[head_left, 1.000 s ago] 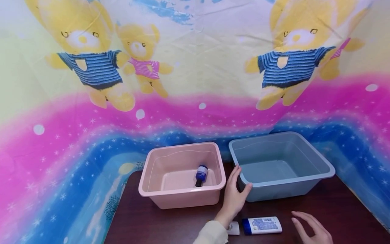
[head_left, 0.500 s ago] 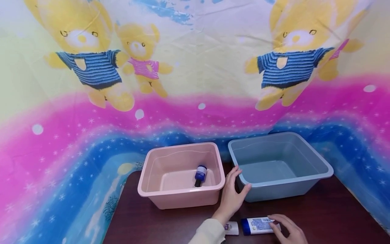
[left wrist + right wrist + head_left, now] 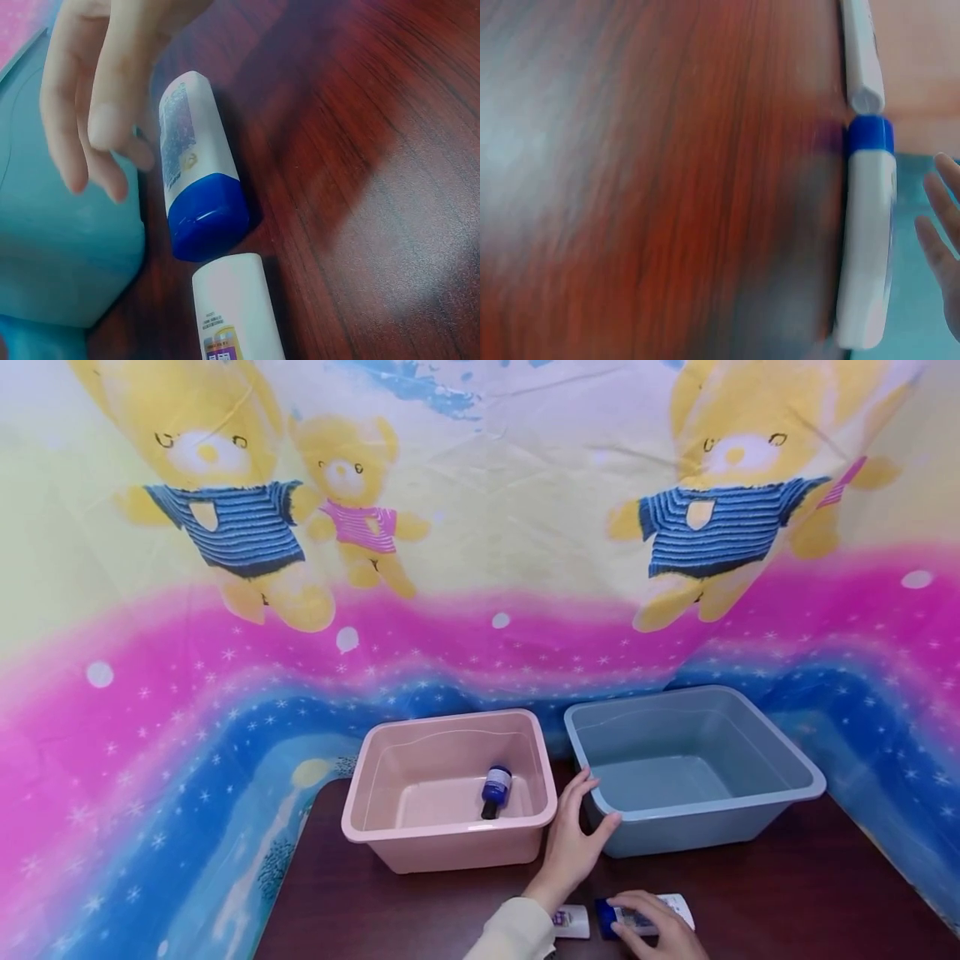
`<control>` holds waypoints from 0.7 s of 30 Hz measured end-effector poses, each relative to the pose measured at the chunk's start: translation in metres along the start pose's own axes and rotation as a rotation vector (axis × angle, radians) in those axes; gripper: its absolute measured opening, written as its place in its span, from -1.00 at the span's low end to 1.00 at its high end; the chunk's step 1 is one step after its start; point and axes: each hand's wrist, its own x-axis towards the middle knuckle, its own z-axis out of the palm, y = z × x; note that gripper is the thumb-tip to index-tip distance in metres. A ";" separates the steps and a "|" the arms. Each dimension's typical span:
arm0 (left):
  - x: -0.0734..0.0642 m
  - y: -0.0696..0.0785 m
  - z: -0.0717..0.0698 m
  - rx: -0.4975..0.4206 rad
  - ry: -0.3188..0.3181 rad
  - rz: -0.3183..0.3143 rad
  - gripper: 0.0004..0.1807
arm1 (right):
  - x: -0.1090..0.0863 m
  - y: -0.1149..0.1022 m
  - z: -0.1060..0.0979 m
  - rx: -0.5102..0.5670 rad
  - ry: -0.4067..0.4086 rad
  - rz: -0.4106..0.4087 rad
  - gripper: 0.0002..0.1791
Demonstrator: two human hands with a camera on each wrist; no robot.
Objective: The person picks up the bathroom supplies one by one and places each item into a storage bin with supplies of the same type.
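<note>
My left hand (image 3: pixel 572 852) is at the near left corner of a blue-grey basin (image 3: pixel 697 810), fingers against the left rim and thumb at the front rim. My right hand (image 3: pixel 660 927) hovers over a white bottle (image 3: pixel 680 906) with a blue cap (image 3: pixel 604 917), which lies flat on the table. In the left wrist view, its loosely bent fingers (image 3: pixel 112 124) hang above and beside the bottle (image 3: pixel 214 131), with nothing gripped. A second white bottle (image 3: pixel 236 289), bearing a purple and yellow label, lies end to end with the first. In the head view, my left forearm partly covers it.
A pink basin (image 3: pixel 480 852) stands left of the blue-grey one, holding a dark blue bottle (image 3: pixel 496 787) with a black cap. Both basins sit on a dark reddish-brown wooden table (image 3: pixel 360 910). A curtain (image 3: pixel 480 543) printed with bears hangs behind the table.
My right hand has moved left from beside the blue-capped bottle to over it, now covering its label. My left hand has stayed at the blue-grey basin's rim.
</note>
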 end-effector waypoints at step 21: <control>0.001 0.001 -0.003 0.006 -0.033 -0.015 -0.43 | 0.020 0.006 0.045 0.070 -0.066 -0.263 -0.59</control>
